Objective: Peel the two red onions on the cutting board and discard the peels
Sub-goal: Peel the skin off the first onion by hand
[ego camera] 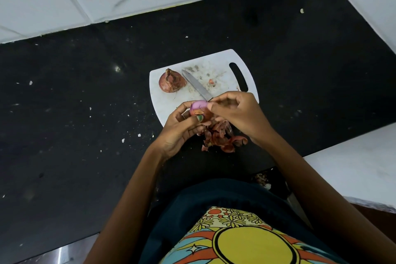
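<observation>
Now the left hand (182,128) holds a half-peeled onion (200,109) over the near edge of the white cutting board (216,64), the right hand (237,111) pinches its skin, and the other onion (172,81) sits on the board beside a knife (197,85), with peels (220,137) piled below.

Soft, even room light; a small glare spot left of the cutting board (216,64); wall lines bow toward the edges.

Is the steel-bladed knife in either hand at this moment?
No, the steel-bladed knife lies on the white plastic cutting board, while both hands work the partly peeled red onion.
</observation>
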The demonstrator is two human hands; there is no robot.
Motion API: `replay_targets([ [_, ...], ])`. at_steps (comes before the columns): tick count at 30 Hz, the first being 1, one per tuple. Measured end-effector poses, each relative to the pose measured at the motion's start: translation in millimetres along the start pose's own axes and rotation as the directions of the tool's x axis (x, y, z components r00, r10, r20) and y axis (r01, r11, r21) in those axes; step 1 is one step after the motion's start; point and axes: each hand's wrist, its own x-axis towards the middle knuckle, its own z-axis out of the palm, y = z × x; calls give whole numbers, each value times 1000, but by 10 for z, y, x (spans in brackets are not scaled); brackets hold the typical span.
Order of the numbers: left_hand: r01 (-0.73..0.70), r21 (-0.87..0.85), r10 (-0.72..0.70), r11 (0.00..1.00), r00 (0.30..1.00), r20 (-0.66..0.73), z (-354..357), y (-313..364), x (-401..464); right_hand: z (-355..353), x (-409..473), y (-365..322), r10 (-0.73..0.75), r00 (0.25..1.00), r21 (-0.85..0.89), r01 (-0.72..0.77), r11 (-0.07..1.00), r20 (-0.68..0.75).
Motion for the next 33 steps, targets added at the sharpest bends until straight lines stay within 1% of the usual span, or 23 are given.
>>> replay_targets([
  [3, -7, 24, 7, 1000, 1000, 4, -10, -10, -2, 17, 3, 21, -36, 999, -102, 34, 994, -15],
  [8, -4, 26, 5, 1000, 1000, -24, -17, -26, -9, 2, 15, 14, -54, 998, -144, 47, 988, -44],
  [15, -9, 38, 9, 999, 1000, -6, -15, -10, -19, 43, -19, -2, -47, 999, -87, 46, 995, -11],
  [22, -1, 68, 1, 998, 1000, -2, -18, -47, -25, 14, -21, 9, -49, 999, -124, 46, 991, -20],
  [27, 18, 54, -19, 998, 1000, 8, 8, -53, -19, 18, -9, 77, -75, 990, -144, 58, 988, -120],
  [29, 20, 47, -20, 999, 1000, -4, -8, -55, -17, 4, 0, 81, -51, 995, -118, 40, 992, -87],
  [31, 23, 32, -22, 999, 1000, -21, -25, -51, -18, -12, -12, 67, 9, 999, -12, -9, 1000, -39],
  [32, 24, 30, -23, 999, 999, -24, -32, -50, -18, -15, -21, 61, 20, 1000, 27, -20, 999, -21],
  [33, 24, 35, -23, 999, 999, -23, -37, -47, -23, -17, -26, 61, 9, 1000, 29, -8, 1000, -18],
])
